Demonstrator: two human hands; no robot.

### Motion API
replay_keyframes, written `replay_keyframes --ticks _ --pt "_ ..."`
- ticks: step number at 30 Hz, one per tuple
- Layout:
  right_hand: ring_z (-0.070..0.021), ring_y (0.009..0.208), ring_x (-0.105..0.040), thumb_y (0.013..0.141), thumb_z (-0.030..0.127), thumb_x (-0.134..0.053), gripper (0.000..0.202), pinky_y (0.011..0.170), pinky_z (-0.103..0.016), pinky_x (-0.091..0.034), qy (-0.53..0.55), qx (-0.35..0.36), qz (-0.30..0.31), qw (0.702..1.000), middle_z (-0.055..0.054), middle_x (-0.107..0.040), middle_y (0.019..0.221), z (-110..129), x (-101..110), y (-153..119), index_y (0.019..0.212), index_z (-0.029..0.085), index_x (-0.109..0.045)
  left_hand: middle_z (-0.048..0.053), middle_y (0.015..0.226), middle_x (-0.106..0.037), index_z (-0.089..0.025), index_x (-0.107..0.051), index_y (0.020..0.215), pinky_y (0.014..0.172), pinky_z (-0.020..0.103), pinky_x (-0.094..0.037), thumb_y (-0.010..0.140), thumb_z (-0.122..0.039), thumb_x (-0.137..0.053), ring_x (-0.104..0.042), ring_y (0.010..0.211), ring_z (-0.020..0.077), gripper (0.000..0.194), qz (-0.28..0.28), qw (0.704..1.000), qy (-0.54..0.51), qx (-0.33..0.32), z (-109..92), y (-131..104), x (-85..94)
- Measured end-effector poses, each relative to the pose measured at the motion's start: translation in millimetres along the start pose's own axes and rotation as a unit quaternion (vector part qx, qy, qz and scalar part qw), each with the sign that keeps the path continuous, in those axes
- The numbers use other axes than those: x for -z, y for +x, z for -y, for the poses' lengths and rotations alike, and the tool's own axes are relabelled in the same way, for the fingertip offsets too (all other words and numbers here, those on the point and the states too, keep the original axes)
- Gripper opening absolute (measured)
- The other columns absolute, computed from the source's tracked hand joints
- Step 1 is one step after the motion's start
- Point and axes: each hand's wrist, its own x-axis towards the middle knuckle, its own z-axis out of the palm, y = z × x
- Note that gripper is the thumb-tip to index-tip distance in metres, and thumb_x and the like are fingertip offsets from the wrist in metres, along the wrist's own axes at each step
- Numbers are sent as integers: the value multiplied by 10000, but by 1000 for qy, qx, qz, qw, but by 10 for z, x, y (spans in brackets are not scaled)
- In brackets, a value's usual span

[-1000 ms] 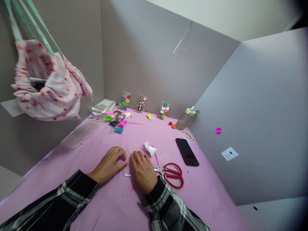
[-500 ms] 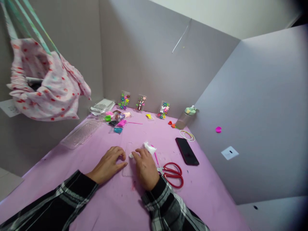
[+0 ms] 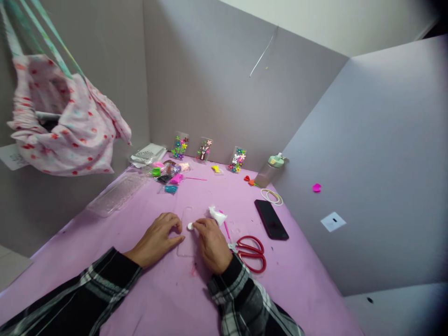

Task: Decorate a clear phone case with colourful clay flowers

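Observation:
A clear phone case [image 3: 186,247] lies flat on the pink-covered table between my hands. On it is a small round white piece of clay [image 3: 190,226]. My right hand [image 3: 213,245] is bent over the case's right side, its fingers together and the tips at the white piece's right edge; the thumb is hidden. My left hand [image 3: 157,237] rests by the case's left edge with thumb and forefinger apart, holding nothing. Just beyond my right hand sits a white packet [image 3: 217,215], with a thin pink stick [image 3: 227,229] beside it.
Red-handled scissors [image 3: 250,253] and a black phone [image 3: 271,219] lie to the right. Farther back are a bottle [image 3: 269,172], rings [image 3: 272,197] and several decorated cases [image 3: 237,159] against the wall. Colourful clay packets [image 3: 171,189] and a clear tray [image 3: 117,195] lie left. A cloth bag [image 3: 70,126] hangs there.
The fingers of my right hand have drawn closer together and curled at the white piece, which shows slightly more. My left hand keeps its place.

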Motion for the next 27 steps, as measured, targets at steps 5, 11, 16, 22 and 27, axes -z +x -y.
replay_keyframes --ticks 5,11,16,22,27 --pt "-237 1038 -536 840 -18 -432 420 932 -419 -467 16 5 -37 999 -108 -638 1083 -41 -27 8 1169 157 -625 44 948 -608 -209 -583 817 884 384 -420 806 -244 -612 -535 976 247 47 2 1000 -1 0 -16 -6 8" --pt "-243 1126 -529 843 -24 -397 576 966 -445 -440 -15 63 -40 997 -120 -647 1136 -17 -44 21 1392 147 -432 37 924 -599 -212 -564 800 875 385 -421 801 -227 -595 -534 958 243 34 5 1000 0 3 -62 1 29" --pt "-267 1123 -539 821 -12 -461 598 958 -459 -439 -54 45 10 997 -149 -649 1132 7 -53 23 1404 110 -410 38 927 -597 -211 -562 807 885 388 -418 809 -232 -599 -531 970 243 42 8 1000 4 0 -47 10 21" --pt "-233 1043 -578 810 -45 -388 588 927 -430 -465 -4 48 -36 998 -131 -656 1093 -7 -66 24 1373 121 -433 35 918 -598 -210 -553 804 874 390 -431 815 -235 -609 -536 955 240 62 6 1000 15 -8 -27 1 7" --pt "-240 1026 -583 830 -19 -400 552 921 -436 -473 -4 46 -66 997 -129 -655 1064 -18 -88 15 1359 128 -457 36 930 -615 -211 -559 806 873 394 -459 827 -246 -620 -560 960 239 74 3 999 29 -13 -24 -10 3"
